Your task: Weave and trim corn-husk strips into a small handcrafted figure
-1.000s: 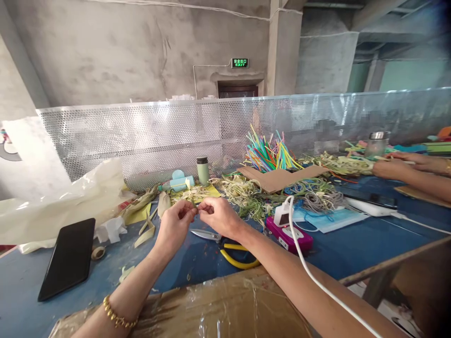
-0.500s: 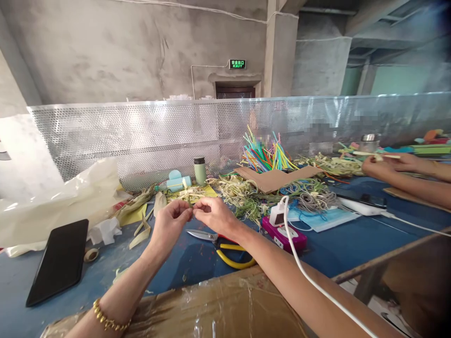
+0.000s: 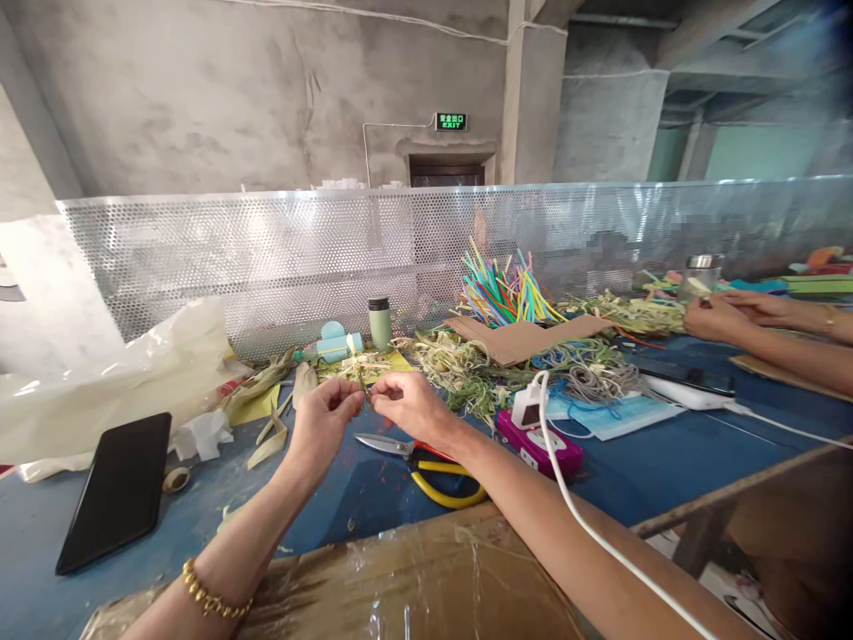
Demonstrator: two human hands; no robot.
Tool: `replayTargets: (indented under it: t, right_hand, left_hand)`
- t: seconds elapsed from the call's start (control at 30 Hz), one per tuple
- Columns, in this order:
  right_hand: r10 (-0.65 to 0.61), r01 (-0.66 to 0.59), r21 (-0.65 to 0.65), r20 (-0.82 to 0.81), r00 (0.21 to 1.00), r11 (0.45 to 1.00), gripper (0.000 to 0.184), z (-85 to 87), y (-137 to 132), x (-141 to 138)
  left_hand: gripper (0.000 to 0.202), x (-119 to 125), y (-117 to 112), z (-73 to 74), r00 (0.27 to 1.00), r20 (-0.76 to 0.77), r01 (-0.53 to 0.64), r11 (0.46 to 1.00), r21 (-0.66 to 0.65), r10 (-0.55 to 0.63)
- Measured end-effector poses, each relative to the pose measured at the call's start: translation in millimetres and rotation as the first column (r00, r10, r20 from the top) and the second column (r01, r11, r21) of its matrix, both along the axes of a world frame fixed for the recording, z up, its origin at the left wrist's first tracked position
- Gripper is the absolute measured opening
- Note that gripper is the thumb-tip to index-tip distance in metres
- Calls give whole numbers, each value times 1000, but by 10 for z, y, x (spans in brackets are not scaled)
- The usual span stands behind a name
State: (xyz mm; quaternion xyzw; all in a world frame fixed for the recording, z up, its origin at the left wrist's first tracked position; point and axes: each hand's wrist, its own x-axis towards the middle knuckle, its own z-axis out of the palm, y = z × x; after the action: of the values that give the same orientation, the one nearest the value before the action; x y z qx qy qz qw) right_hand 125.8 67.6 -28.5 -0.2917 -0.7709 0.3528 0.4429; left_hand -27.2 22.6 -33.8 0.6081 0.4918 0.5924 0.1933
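My left hand (image 3: pixel 328 413) and my right hand (image 3: pixel 413 409) meet above the blue table (image 3: pixel 320 507), fingertips almost touching. Both are closed in a pinch on a thin green plant strip (image 3: pixel 363 384), whose upper end pokes up between them; the rest is hidden by the fingers. Below my right wrist lie scissors (image 3: pixel 446 498) with yellow and red handles, blades slightly apart and pointing left. Pale dried husks (image 3: pixel 270 442) rest left of my left hand. Beyond the hands spreads a tangled heap of pale and green strips (image 3: pixel 453 360).
A flattened cardboard box (image 3: pixel 400 578) covers the near edge. At left lie a black tablet-like slab (image 3: pixel 116 489) and plastic sheeting (image 3: pixel 133 382). A purple device (image 3: pixel 539 444) with a white cable is at right. Behind stand a green bottle (image 3: pixel 379 324) and colourful stems (image 3: pixel 497 289). Another person's hands (image 3: pixel 739 311) work far right.
My fingertips have drawn slightly apart, and more of the green strip shows between them. The view has shifted a little. The other person's hands have moved slightly.
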Motion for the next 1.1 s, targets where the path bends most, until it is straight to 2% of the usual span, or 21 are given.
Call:
replayTargets:
  t: [0.23,0.47,0.57,0.73,0.8,0.97,1.1]
  right_hand:
    - [-27,27,-12,-25,999,1000,3,10,40,-6]
    - [-36,36,-1,-11,999,999,4,19,43,12]
    - [-27,27,-10,-17,999,1000,5,18,41,7]
    - [11,-12,-27,-29,1000,1000,6,1,42,0]
    - [23,-23,-28,-27,999,999,6,-6,48,2]
    - [32,-32,-42,-13,999,999,6,-5,46,6]
    - [30,-30,-49,0,1000,998,7,-6,31,3]
  left_hand:
    - [16,0,-3,13,999,20,-29,1000,-8,29]
    - [8,5,-12,21,998,70,1,999,-33,2]
    - [11,11,-25,39,993,113,45,998,-35,-41]
    - [20,5,-25,64,952,250,196,979,-55,-177]
    - [21,1,-21,65,941,279,214,976,-48,-193]
    - [21,-3,-9,60,941,292,198,978,-64,-171]
    - [19,-1,-7,62,964,234,147,986,-79,-125]
